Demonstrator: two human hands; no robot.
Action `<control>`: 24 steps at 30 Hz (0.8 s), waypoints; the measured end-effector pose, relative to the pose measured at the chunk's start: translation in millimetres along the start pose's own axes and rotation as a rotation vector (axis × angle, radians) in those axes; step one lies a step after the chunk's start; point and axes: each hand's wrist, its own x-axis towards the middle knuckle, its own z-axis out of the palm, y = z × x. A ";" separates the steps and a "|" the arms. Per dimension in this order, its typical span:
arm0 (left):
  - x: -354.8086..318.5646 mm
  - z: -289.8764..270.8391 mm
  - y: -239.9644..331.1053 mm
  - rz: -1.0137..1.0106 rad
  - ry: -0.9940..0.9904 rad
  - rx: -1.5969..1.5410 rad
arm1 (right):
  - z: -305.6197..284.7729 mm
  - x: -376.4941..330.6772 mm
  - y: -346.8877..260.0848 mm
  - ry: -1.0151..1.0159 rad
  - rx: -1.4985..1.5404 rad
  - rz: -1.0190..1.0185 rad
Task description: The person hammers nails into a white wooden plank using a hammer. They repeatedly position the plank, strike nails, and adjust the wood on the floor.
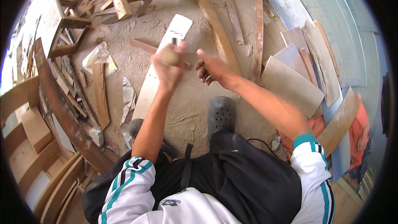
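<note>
Head view: one long pale board (146,93) lay on sandy ground (186,118) before person; long axis slantwise, near end toward left foot, far white end pointing ahead and rightward. Left hand (169,71) over board, closed around one round tan object (168,57); blur hid that object's long axis. Right hand (213,69) just right of left, fingers half-curled, thumb raised; could not tell if it gripped anything small. One reddish-brown strip (142,45) at board's left edge. Two grey clogs (222,118) worn.

Right clog (222,116): grey, dotted with holes; left of it, a cream board (146,93); below it, white sleeves (311,166) (striped teal and black).
</note>
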 end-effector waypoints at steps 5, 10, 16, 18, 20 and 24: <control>-22.7 26.5 2.0 0.703 -0.377 -0.003 | -26.8 -9.2 -2.6 -0.457 0.336 0.059; -54.2 33.5 5.1 0.986 -0.587 0.269 | -15.4 -30.8 9.9 -0.143 0.365 -0.071; -58.6 -9.8 -56.4 0.861 -0.458 0.247 | -34.3 -21.0 -0.6 0.070 0.179 -0.188; -44.5 -28.2 -85.8 0.691 -0.246 0.401 | -39.1 -22.7 -17.4 0.247 -0.112 -0.257; -34.6 -39.6 -103.0 0.431 -0.074 0.658 | -30.7 -20.5 -43.3 0.225 -0.449 -0.307; -15.3 -35.0 -105.1 0.075 -0.027 0.775 | -17.2 15.1 -71.4 0.328 -0.829 -0.807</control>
